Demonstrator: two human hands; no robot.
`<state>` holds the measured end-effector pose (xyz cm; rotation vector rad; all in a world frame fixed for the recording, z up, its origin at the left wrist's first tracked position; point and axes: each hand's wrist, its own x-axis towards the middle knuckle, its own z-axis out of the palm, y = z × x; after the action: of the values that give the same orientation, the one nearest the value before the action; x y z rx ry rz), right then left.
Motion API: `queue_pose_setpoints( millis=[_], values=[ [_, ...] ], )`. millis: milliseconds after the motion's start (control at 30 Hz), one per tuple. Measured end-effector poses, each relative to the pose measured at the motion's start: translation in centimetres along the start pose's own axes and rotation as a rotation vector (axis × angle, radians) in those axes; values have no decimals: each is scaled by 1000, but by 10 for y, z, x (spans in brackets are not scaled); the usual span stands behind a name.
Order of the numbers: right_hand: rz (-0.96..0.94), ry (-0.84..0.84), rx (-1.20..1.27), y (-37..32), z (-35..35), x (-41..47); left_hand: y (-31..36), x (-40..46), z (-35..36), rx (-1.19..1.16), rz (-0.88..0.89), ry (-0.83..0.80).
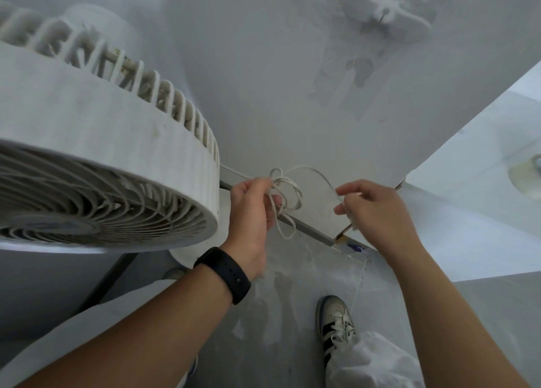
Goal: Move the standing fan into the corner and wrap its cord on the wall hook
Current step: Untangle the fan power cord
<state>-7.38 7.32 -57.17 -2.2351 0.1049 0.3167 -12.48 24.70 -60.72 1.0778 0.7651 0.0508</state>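
1. Landmark: wall hook (385, 17), a white fitting high on the grey wall, above both hands and a little to the right of them.
2. Cord (285, 196): white, gathered in several loose loops. Left hand (251, 209) grips the bundle, fingers curled round it, well below the hook. One strand arcs from the bundle across to the right hand (377, 212).
3. Right hand: thumb and fingers closed in a pinch on that strand's far end; remaining fingers partly hidden. It lies more nearly under the hook than the left hand does.
4. Key relation: loops hang roughly up-and-down in the left fist; the hook lies up and to the right of them. Judgement: coiling is under way, hanging not yet done; the bundle must be raised to the hook, and loose loops could slip apart on the way.
5. Standing fan (96, 168): head fills the frame down and left of the hook, close against the wall, just beside the left hand. Whether it sits in the corner I cannot tell.
6. Room: patched wall plaster under the hook; grey floor; a striped shoe (336, 323) far below.
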Motion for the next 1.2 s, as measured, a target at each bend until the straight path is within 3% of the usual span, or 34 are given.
queue_pose_setpoints(
  millis=[133,333,433,567,900,1200],
  values=[
    [-57,-110,-92,7,12,3,4,-2,2,-26,23,71],
    [-303,-136,208,-9,19,-8,2,-6,4,-18,85,53],
    [-363,-156,36,-4,28,-6,2,-8,6,-28,131,25],
    [-326,-194,24,-1,32,-4,1,-10,8,-29,191,-23],
    [-361,-80,-102,7,38,3,1,-11,6,-17,249,-106],
    [-494,141,89,-6,36,-3,7,-15,4,147,356,-74]
  ],
)
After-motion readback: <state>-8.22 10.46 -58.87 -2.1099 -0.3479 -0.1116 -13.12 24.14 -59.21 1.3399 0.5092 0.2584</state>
